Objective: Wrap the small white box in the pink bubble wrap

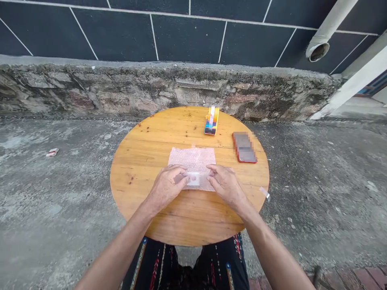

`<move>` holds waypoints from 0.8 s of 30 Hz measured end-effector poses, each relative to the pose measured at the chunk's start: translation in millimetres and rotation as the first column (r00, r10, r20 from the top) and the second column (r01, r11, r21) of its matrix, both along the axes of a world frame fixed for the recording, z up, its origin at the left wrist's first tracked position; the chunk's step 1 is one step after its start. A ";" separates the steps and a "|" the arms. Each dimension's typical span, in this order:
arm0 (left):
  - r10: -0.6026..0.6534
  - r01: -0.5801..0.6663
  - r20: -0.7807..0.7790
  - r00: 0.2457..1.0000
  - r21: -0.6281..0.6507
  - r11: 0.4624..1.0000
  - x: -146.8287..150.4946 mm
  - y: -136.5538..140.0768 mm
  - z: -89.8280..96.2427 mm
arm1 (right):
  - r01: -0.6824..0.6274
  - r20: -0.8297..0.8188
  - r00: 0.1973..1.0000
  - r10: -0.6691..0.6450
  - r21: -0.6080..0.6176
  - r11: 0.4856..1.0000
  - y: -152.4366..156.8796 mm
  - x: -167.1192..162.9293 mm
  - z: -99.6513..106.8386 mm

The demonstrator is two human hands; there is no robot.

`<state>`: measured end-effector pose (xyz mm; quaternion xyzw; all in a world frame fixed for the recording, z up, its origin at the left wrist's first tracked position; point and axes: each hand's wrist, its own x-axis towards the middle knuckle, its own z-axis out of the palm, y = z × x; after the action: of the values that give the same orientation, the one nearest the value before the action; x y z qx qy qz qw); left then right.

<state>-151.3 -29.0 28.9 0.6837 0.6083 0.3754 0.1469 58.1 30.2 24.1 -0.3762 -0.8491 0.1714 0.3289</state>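
Observation:
A small flat white box (194, 179) with a faint round mark lies on a pinkish sheet of bubble wrap (196, 157), near its front edge. My left hand (169, 179) has its thumb and fingers closed about the left end of the box. To the right of the box, my right hand (223, 181) hovers over the sheet's right edge, thumb and forefinger apart, with nothing visible between them. A short piece of clear tape seems to stick out at the sheet's back edge.
The round wooden table (142, 161) carries a yellow and blue tape dispenser (212, 121) at the back and a red-edged phone (245, 148), partly blurred, at right. A tape strip (265, 193) hangs on the right rim. Beyond stands a stone-based wall (121, 90).

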 end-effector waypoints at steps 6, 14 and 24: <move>0.011 0.007 0.140 0.990 -0.125 0.992 -0.9 8.2 -6.6 | 0.023 0.027 0.999 -0.022 -0.034 0.999 11.9 -5.6 -9.1; 0.057 -0.022 0.218 0.974 -0.161 0.987 3.0 10.4 -8.4 | 0.155 0.080 0.981 -0.175 0.215 0.964 -25.1 -9.5 4.0; 0.082 -0.022 0.307 0.948 -0.192 0.981 2.7 8.5 -9.9 | -0.144 0.203 0.974 0.097 0.232 0.962 -44.5 -34.0 -11.1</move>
<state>-148.6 -20.6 19.0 0.5823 0.6275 0.4245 0.2949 24.1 -14.3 13.0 -0.2945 -0.9126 0.0484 0.2794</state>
